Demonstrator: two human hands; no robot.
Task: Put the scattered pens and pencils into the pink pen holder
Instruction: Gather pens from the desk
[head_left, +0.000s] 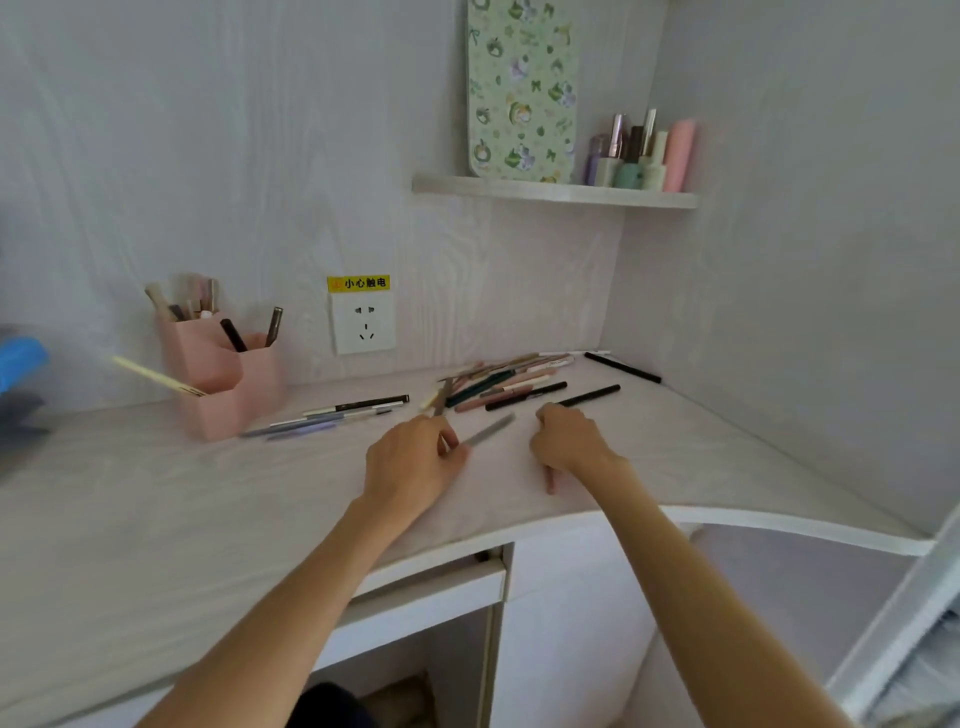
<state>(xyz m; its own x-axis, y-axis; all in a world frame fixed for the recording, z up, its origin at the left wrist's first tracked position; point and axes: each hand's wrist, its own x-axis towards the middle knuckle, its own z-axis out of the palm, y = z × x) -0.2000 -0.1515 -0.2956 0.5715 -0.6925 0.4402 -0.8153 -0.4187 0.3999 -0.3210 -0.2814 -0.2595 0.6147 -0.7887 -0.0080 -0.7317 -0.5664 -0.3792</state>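
Left hand (415, 457): curled round 2 pens, a grey pen (488, 430) and a brown one (442, 397).
Right hand (566, 441): fingers curled on the counter (156, 493) at the near end of a black pen (589, 396); grip hidden, cannot tell.
Holder (223, 374): pink, far left by the wall, already part-filled.
Pile (504, 379): many pens loose near the corner.
Advice: gather several parallel, tips aligned, then drop them upright into an open compartment.

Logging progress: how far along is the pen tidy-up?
Early. Done: the pink plastic pen holder already has several pens standing in it. In hand: the left hand grips two pens, one grey; the right hand closes on a black pen. Left: the mixed pile and the group beside the holder.
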